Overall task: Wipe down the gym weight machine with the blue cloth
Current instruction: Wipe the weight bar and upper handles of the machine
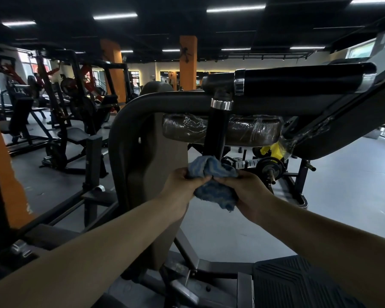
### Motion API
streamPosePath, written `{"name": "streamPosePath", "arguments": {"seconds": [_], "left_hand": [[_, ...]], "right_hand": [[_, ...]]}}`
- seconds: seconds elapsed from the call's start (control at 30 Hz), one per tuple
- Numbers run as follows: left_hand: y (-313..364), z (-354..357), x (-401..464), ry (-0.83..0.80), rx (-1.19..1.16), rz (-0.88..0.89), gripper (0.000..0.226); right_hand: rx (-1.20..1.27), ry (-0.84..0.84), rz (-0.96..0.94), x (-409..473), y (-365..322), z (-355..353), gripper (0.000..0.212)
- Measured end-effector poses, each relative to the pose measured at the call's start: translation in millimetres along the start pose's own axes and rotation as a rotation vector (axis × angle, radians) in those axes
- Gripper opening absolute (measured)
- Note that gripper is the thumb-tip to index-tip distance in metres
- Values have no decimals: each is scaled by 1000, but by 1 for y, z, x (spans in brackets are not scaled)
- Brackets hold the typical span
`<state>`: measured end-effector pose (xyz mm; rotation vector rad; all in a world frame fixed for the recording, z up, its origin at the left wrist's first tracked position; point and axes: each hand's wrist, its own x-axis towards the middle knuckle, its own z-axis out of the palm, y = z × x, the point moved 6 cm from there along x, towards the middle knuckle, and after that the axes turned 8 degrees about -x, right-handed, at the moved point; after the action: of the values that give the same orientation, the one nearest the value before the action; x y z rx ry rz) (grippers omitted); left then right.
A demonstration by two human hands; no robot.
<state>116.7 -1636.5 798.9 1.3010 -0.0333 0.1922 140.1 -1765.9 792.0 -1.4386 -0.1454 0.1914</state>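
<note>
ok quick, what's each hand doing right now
Left hand: closed, gripping the blue cloth.
Right hand: closed, gripping the same blue cloth.

Blue cloth [211, 174] hides vertical bar's [217, 134] lower end.

The blue cloth [211, 181] is bunched into a crumpled wad (lighter stripes show in its weave), sitting just below the weight machine [129, 121]'s black vertical handle bar [218, 130], its upper fold touching the bar's lower end
</note>
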Motion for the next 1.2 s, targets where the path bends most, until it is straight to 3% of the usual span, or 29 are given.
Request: {"name": "streamPosePath", "arguments": {"seconds": [0.13,0.27,0.43,0.6,0.67,0.73,0.9,0.97,1.07,1.13,1.2], "left_hand": [[8,4,6,-54,-143,-49,25],[11,5,6,-73,-141,-83,26],[4,5,-3,8,-123,-132,10],[0,6,-14,-19,67,-105,17],[6,7,-18,-46,225,-40,22],[15,13,-26,-86,536,73,15],[53,42,-41,-171,1188,642,8],[68,64,-47,-210,1405,844,10],[87,94,-49,-214,1428,855,5],[95,108,-47,-235,1245,806,10],[106,125,-47,-288,1102,800,18]], "right_hand": [[29,-107,-18,3,-13,6,38],[26,-152,1,4,-19,11,50],[-44,-102,8,-1,-12,1,33],[-218,-37,-27,-16,-7,-17,28],[-322,-22,-41,-22,-6,-28,20],[-450,-8,-58,-28,-6,-37,10],[-649,68,-72,-42,-13,-55,31],[-494,9,-56,-52,-18,-54,36],[-105,-94,-185,-69,-38,-49,37],[-134,-130,-392,-80,-54,-45,35],[-343,-102,-587,-88,-67,-41,49]]}}
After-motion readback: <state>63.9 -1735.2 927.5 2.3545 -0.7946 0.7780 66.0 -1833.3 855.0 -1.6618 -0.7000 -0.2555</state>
